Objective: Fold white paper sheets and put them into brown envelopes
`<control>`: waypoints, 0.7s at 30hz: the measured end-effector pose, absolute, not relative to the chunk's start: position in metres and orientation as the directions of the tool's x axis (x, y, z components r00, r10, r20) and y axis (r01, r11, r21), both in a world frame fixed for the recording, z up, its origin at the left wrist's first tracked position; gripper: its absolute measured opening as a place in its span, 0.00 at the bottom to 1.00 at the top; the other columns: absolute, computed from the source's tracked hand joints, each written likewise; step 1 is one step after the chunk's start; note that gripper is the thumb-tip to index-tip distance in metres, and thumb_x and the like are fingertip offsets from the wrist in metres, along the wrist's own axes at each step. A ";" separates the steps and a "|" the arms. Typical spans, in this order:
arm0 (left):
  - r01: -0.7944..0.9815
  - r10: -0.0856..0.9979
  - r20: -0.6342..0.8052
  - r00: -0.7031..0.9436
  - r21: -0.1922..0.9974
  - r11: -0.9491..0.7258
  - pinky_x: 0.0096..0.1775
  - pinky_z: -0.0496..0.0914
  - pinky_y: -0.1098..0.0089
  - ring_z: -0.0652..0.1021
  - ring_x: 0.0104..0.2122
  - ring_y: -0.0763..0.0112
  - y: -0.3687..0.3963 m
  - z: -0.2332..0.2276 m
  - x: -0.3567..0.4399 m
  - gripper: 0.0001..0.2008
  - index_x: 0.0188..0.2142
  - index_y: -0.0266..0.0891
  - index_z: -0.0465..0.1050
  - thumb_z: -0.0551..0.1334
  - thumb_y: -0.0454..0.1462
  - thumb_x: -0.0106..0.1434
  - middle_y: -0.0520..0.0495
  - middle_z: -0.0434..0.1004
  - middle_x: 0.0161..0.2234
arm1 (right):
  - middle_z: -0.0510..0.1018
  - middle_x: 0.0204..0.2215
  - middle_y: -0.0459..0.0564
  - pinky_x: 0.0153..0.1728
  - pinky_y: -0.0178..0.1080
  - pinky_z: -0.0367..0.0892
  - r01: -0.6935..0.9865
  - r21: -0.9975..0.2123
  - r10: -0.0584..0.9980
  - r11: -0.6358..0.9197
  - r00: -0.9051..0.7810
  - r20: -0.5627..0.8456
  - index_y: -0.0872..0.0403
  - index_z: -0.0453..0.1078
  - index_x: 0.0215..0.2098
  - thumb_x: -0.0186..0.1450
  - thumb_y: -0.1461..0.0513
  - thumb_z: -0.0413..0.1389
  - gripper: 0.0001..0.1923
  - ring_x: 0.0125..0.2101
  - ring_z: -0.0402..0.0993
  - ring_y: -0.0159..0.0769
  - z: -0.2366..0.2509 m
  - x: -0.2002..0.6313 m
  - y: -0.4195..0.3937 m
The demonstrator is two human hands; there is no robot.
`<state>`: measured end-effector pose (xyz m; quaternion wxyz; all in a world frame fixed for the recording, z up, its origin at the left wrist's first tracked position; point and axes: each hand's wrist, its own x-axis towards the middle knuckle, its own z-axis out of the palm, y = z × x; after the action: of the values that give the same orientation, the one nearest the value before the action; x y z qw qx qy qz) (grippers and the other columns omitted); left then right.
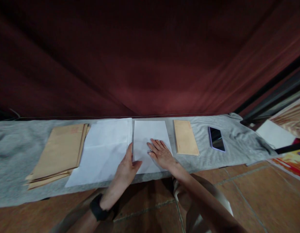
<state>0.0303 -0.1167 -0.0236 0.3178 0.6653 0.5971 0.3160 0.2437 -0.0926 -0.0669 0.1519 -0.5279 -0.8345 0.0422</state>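
A sheet of white paper (150, 129) lies on the grey cloth in front of me; I cannot tell whether there are more sheets under it. My right hand (161, 154) rests flat on its right half, fingers stretched out. Along its left edge stands my left hand (127, 166), turned on its side, thumb apart from the fingers and over the sheet's lower left corner. Larger white sheets (103, 152) lie just left of that hand. A black band (99, 207) circles my left wrist.
Several large brown envelopes (60, 149) are stacked at the left. Smaller tan envelopes (186, 137) lie right of the paper, then a phone (216, 139). The grey cloth (239, 145) covers a narrow surface before a dark red curtain (150, 64). Tiled floor (268, 194) shows below.
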 end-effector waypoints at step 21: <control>0.863 0.881 0.273 0.387 0.230 -0.450 0.66 0.56 0.49 0.57 0.69 0.51 -0.085 -0.083 0.077 0.36 0.68 0.25 0.54 0.49 0.51 0.71 0.28 0.56 0.68 | 0.54 0.71 0.50 0.70 0.51 0.47 0.904 -0.230 0.929 0.359 -0.323 0.180 0.52 0.53 0.71 0.75 0.57 0.45 0.27 0.70 0.50 0.41 -0.080 0.254 -0.090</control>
<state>0.0768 -0.0854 -0.0833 0.0249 0.8323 0.5238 0.1800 0.2540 -0.0897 -0.0799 0.1411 -0.5644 -0.8121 0.0438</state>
